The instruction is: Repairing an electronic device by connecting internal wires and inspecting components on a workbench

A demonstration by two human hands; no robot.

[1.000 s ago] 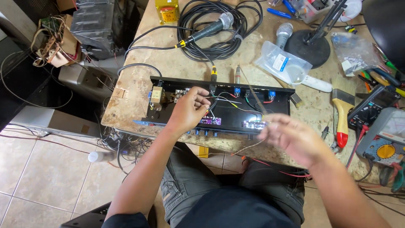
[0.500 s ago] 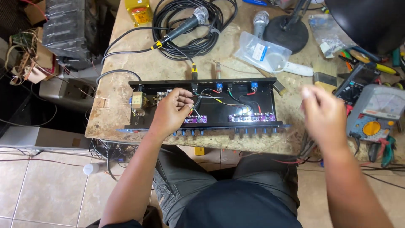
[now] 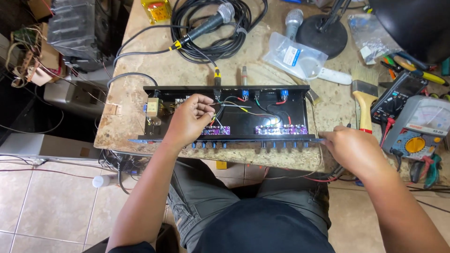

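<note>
Nearest, grey trousers of the seated person, knees tucked under the edge of the stone worktop. Just above, the open black equipment chassis lying flat along the front edge of the worktop, row of small knobs facing the lap, purple circuit boards inside along the front wall, coloured wires looping across the floor of the case, a tan transformer block at its left end.

Left hand inside the chassis, left of centre, fingers curled together over the wiring; whether anything is actually pinched there, impossible to tell. Right hand at the right end of the chassis, palm down on the worktop, fingertips touching the front panel's corner, fingers loosely closed; nothing seen clamped in them, though a thin dark lead trails out from beneath the palm.

Right of that hand: a paintbrush with a yellow handle, a black multimeter, a grey analogue meter with a yellow dial.

Further back: a clear plastic bag, a microphone beside a round black stand base, another microphone lying on a coil of black cable, a yellow bottle at the far edge
</note>
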